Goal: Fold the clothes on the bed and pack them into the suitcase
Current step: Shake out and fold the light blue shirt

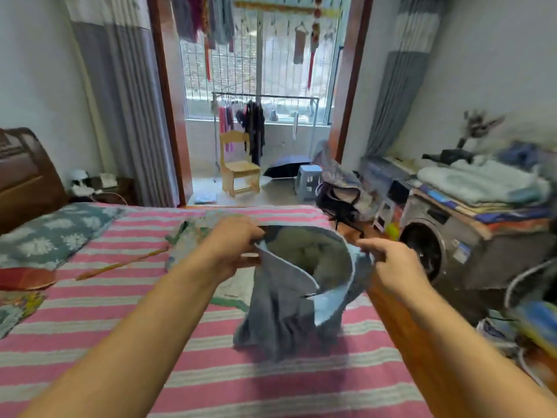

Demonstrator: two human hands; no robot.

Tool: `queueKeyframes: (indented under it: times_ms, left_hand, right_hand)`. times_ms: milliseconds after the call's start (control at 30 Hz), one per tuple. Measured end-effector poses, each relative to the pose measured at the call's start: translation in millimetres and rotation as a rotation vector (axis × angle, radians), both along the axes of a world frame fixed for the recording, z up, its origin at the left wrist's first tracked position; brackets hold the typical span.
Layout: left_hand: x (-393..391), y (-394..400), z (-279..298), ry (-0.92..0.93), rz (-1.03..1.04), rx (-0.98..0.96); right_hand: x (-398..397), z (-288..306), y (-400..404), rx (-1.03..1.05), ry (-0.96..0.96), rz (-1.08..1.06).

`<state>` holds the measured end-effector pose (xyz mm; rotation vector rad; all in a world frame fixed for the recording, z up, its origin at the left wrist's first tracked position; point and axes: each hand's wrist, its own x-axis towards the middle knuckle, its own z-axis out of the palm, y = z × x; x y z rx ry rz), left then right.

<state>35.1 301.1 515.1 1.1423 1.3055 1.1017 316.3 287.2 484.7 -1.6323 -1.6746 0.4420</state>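
Observation:
A blue-grey garment (pixel 286 300) with a light blue waistband hangs above the pink striped bed (pixel 120 327), its lower end touching the sheet. My left hand (pixel 232 248) grips the left side of its open waistband. On the right side, my right hand (pixel 391 263) pinches the band. Between both hands the opening is stretched wide. A patterned green cloth (pixel 193 236) lies on the bed behind my left hand. No suitcase is in view.
A teal floral pillow (pixel 51 236) and a red item (pixel 24 279) lie at the bed's left. The wooden bed frame (pixel 401 321) runs along the right. A washing machine (pixel 446 245) stacked with folded laundry stands beyond. A black chair (pixel 340 200) with bags stands past the bed.

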Motion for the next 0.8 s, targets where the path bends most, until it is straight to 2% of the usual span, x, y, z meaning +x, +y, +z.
queueKeyframes:
  times_ms: [33,67,133,167,200,267,333,400,467,600,700,800]
  left_hand:
    - [10.8,-4.7,-9.4,-0.05,0.036,-0.01]
    - [20.4,-7.5,-21.5,-0.068,0.063,-0.02]
    - [38.4,-16.0,-48.2,-0.064,0.098,-0.038]
    - [46.9,-21.8,-64.2,-0.075,0.12,-0.066]
    - [55.0,-27.9,-80.5,-0.087,0.14,-0.098]
    - [66.4,-42.9,-109.3,-0.119,0.16,-0.158]
    - [68.1,-61.7,-134.3,-0.122,0.176,-0.21]
    - [63.3,-83.4,-155.7,-0.122,0.232,-0.252]
    - [56.5,-105.6,-178.6,-0.173,0.287,-0.332]
    - [55.0,-149.7,-228.1,-0.369,0.349,-0.538]
    - [44.4,-162.2,-242.3,-0.353,0.417,-0.518]
    - [21.8,-159.3,-229.5,-0.309,0.329,-0.45]
  right_hand:
    - [8.7,-21.9,-6.9,-0.032,0.019,-0.144]
    - [12.4,-41.1,-16.4,-0.032,0.134,-0.211]
    - [-3.7,-70.4,-39.0,-0.036,0.399,-0.177]
    - [-19.2,-82.4,-49.3,-0.106,0.467,-0.104]
    - [-33.5,-98.9,-55.7,-0.188,0.436,-0.025]
    - [-55.1,-140.7,-61.4,-0.292,0.253,0.016]
    - [-54.4,-176.0,-63.6,-0.28,0.161,-0.101]
    - [-38.7,-196.3,-75.3,-0.292,0.171,-0.18]
    - [-28.6,-210.8,-85.7,-0.351,0.25,-0.207]
    - [-41.9,-234.3,-110.8,-0.408,0.556,-0.305]
    - [-45.5,-249.4,-118.7,-0.409,0.666,-0.306]
    - [-34.1,-244.4,-110.0,-0.497,0.838,-0.181]
